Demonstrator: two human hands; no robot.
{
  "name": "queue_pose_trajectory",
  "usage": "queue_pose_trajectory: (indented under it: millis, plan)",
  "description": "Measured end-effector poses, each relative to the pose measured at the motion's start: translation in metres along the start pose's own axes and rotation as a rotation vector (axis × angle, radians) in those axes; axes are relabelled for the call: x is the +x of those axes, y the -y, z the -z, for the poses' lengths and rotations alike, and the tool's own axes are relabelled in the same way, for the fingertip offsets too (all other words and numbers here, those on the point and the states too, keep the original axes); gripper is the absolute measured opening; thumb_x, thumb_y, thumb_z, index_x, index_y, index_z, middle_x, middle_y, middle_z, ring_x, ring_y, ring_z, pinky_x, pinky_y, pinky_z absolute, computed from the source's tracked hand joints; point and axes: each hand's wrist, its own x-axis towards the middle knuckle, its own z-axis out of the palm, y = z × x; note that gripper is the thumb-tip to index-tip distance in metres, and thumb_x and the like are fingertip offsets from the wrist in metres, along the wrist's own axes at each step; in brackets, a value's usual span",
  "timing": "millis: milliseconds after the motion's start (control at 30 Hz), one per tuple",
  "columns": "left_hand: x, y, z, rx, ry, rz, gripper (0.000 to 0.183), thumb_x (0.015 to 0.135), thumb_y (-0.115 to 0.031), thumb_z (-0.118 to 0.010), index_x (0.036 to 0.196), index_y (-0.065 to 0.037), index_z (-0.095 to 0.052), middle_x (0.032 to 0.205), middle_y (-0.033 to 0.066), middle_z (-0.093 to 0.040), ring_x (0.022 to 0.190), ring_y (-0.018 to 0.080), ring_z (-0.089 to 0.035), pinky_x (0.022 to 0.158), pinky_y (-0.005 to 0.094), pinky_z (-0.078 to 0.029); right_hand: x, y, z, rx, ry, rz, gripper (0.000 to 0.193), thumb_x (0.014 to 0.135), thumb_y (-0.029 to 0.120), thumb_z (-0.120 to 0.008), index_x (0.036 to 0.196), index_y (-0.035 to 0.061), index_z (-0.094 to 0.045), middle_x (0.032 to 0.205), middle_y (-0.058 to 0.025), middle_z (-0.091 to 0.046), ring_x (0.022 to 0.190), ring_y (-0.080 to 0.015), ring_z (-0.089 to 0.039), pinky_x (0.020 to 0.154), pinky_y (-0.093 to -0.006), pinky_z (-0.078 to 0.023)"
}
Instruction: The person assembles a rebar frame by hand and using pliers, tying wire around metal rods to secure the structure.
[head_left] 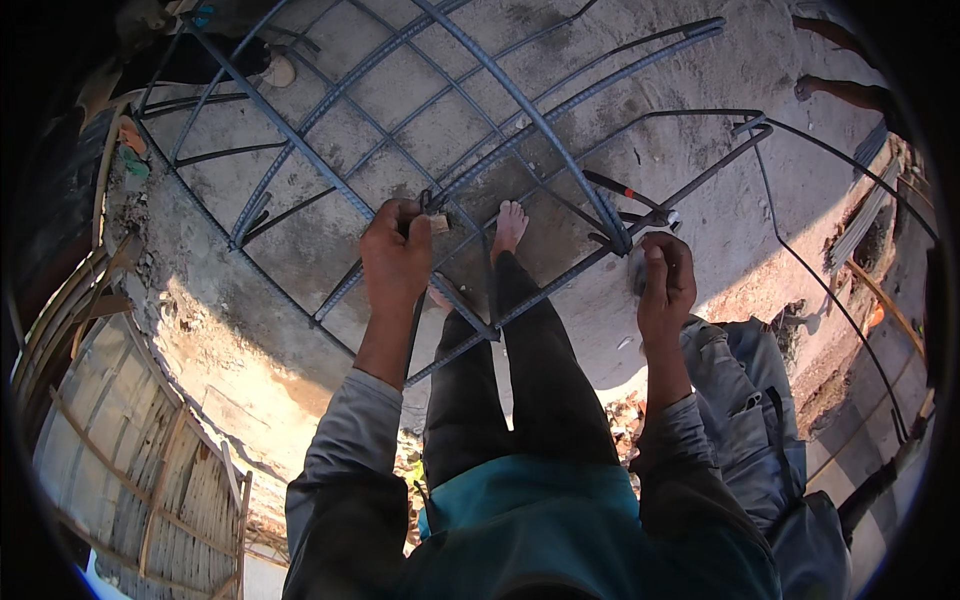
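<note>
A cage of steel rebar (478, 60) with crossing bars and bent stirrups spans the space before me. My left hand (393, 258) is raised at its near left part, thumb and forefinger pinched together beside a bar joint. A small tan block (439, 223) shows next to those fingertips; whether they grip it or a thin wire is unclear. My right hand (664, 275) is closed at the near right corner, its fingers curled around something I cannot make out. Just beyond it, dark-handled pincers (655, 208) with an orange band rest against the bars.
My bare foot (510, 228) stands on the concrete ground beneath the cage. Another person's legs (850, 92) are at the far right. Grey clothing (735, 400) lies close by my right arm. A bamboo-framed panel (150, 470) stands at left; long thin bars curve along the right.
</note>
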Motion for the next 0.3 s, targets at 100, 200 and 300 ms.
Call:
queue_pose_trajectory:
  millis: [100, 200, 300]
  plan:
    - [0.004, 0.0, -0.006, -0.036, -0.061, -0.105, 0.01, 0.081, -0.003, -0.06, 0.088, 0.002, -0.065, 0.078, 0.0183, -0.065, 0.068, 0.0318, -0.066, 0.063, 0.0377, -0.05, 0.022, 0.031, -0.081, 0.07, 0.307, 0.318, 0.021, 0.095, 0.004, -0.052, 0.113, -0.0027, -0.06, 0.108, -0.0171, -0.064, 0.096, -0.0296, -0.063, 0.083, -0.0344, -0.049]
    - [0.031, 0.007, 0.001, 0.107, -0.018, -0.328, 0.011, 0.081, -0.004, -0.062, 0.089, 0.002, -0.064, 0.081, 0.0191, -0.064, 0.073, 0.0324, -0.066, 0.067, 0.0402, -0.051, 0.048, 0.044, -0.171, -0.067, 0.408, 0.463, 0.026, 0.093, 0.006, -0.055, 0.118, -0.0019, -0.06, 0.117, -0.0188, -0.062, 0.111, -0.0351, -0.059, 0.099, -0.044, -0.041]
    - [0.058, 0.009, 0.02, 0.29, 0.058, -0.482, 0.011, 0.08, -0.007, -0.066, 0.089, 0.0, -0.065, 0.087, 0.0208, -0.065, 0.08, 0.0329, -0.067, 0.073, 0.0455, -0.051, 0.059, 0.031, -0.215, -0.304, 0.749, 0.456, 0.032, 0.093, 0.015, -0.055, 0.123, 0.0043, -0.06, 0.117, -0.0199, -0.062, 0.118, -0.035, -0.053, 0.101, -0.0529, -0.035]
